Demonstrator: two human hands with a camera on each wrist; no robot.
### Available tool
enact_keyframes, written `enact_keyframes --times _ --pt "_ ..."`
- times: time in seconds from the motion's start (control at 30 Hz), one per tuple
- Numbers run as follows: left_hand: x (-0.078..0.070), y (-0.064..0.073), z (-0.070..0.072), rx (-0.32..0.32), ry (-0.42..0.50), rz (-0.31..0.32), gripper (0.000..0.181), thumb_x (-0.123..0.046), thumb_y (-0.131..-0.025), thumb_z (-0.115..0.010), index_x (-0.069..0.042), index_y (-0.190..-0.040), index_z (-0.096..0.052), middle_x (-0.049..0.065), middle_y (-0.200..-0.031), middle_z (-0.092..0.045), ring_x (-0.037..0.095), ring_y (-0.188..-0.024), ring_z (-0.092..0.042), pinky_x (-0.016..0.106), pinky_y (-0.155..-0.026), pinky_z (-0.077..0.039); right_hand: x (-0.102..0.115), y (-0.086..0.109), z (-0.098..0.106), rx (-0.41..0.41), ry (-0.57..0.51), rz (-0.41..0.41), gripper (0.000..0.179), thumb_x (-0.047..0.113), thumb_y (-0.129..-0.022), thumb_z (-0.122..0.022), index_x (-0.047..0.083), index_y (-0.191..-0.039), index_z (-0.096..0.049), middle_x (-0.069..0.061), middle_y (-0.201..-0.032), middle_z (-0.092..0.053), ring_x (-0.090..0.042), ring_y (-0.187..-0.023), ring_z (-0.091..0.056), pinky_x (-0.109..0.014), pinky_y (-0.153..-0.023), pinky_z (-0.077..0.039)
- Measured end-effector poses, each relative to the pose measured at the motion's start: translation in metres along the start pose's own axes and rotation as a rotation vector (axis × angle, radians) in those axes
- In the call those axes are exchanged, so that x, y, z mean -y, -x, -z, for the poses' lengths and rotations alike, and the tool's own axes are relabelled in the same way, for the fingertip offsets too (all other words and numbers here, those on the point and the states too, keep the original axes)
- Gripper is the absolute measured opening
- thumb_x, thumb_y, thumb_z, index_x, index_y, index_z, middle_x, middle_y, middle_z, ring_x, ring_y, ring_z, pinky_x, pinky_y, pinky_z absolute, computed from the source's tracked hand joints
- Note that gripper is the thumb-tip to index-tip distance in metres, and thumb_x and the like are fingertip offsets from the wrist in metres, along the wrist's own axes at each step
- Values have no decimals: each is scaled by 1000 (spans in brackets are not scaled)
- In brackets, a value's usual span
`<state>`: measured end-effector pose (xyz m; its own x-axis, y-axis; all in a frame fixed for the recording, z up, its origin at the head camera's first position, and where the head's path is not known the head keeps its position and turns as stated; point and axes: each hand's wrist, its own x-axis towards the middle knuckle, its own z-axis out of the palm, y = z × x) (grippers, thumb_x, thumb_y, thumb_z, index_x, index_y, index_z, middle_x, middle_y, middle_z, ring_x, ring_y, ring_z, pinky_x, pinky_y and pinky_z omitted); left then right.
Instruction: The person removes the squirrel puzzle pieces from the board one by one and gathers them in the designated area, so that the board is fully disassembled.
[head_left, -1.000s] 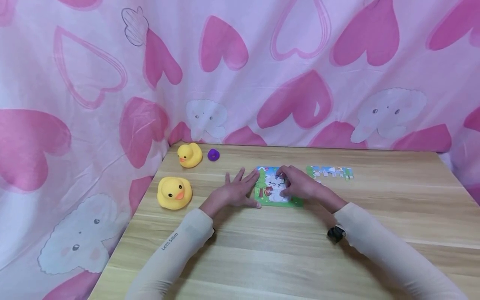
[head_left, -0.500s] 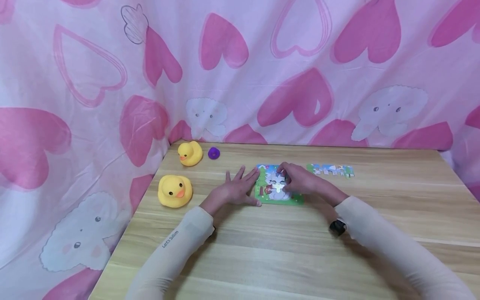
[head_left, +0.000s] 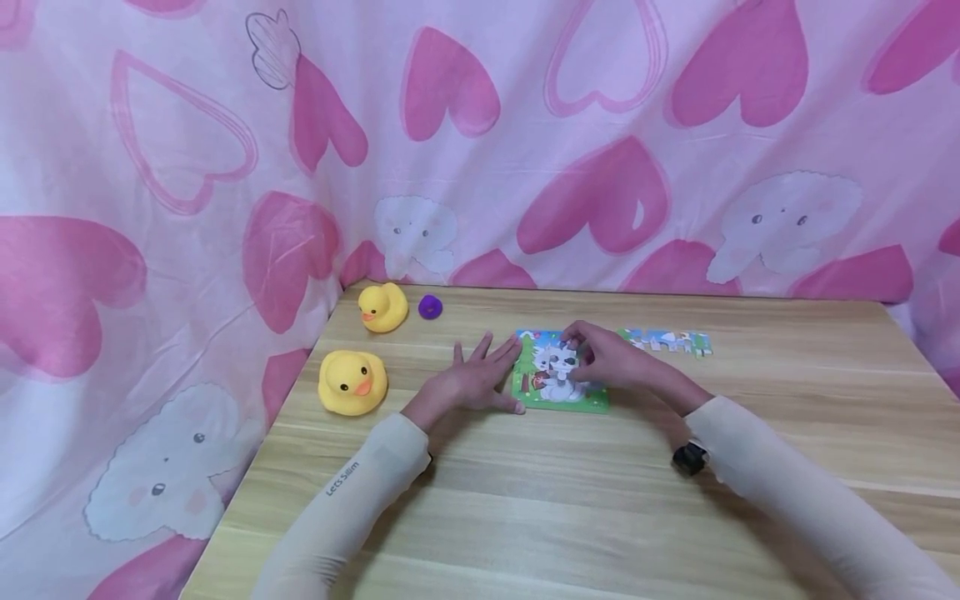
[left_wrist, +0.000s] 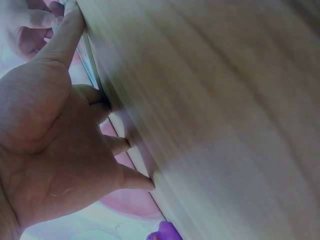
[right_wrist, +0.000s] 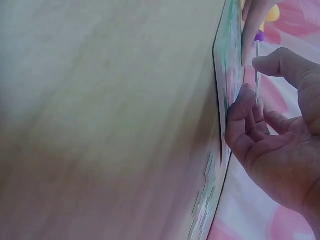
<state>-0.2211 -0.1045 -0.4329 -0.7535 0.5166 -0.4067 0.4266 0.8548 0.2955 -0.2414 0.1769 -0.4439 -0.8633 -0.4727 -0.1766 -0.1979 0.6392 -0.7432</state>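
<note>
Head view: even, soft light; diffuse shadow beside beige-sleeved right arm on pale wood-grain tabletop. Wrist views: dimmer, hazy; tabletop grain smeared. Right wrist: green-bordered rectangular jigsaw puzzle soft, print illegible.

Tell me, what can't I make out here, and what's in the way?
Head view: part of the puzzle board's right side, covered by the right hand.
Left wrist view: the rest of the purple duck, cut off by the bottom edge.
Right wrist view: the rest of the loose pieces, cut off by the bottom edge; the print on the thin piece being held, seen edge-on.
</note>
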Motion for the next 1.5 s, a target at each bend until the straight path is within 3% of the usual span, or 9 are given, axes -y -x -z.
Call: enact_keyframes --times 0.2,0.43,0.6,1.0,1.5 --pt "1 -4 -2 9 19 13 113 -68 -93 -68 -26 -172 1 -10 -180 11 37 -166 16 78 -124 10 -6 13 6 4 -83 41 62 4 -88 -78 10 -143 -50 -13 -129 -55 -22 -92 -60 -28 -77 -58" --pt "3 -5 -4 6 32 13 114 -70 -91 -69 -29 -172 1 -12 -180 11 36 -166 15 79 -124 10 -7 38 18 -57 -46 66 61 -1 -88 -74 7 -142 -49 -12 -123 -52 -21 -92 -58 -24 -80 -57" --pt "7 -7 -7 -2 37 9 116 -73 -90 -68 -29 -171 2 -11 -179 11 37 -166 17 80 -122 13 -19 53 27 -108 -44 94 60 -4 -85 -75 3 -139 -51 -14 -119 -54 -20 -89 -58 -21 -75 -55" --pt "0 0 -2 -9 -5 8 113 -71 -92 -66 -26 -172 1 -8 -180 9 38 -166 14 79 -124 9 -51 81 52 -121 37 20 59 -4 -88 -74 2 -144 -54 -14 -112 -59 -23 -96 -57 -20 -76 -57" --pt "-2 -1 -2 5 22 19 112 -65 -94 -69 -25 -172 1 -8 -180 10 36 -166 16 77 -125 10 -73 97 67 -150 140 -23 58 -1 -90 -75 1 -145 -57 -20 -124 -61 -26 -99 -61 -22 -72 -56"
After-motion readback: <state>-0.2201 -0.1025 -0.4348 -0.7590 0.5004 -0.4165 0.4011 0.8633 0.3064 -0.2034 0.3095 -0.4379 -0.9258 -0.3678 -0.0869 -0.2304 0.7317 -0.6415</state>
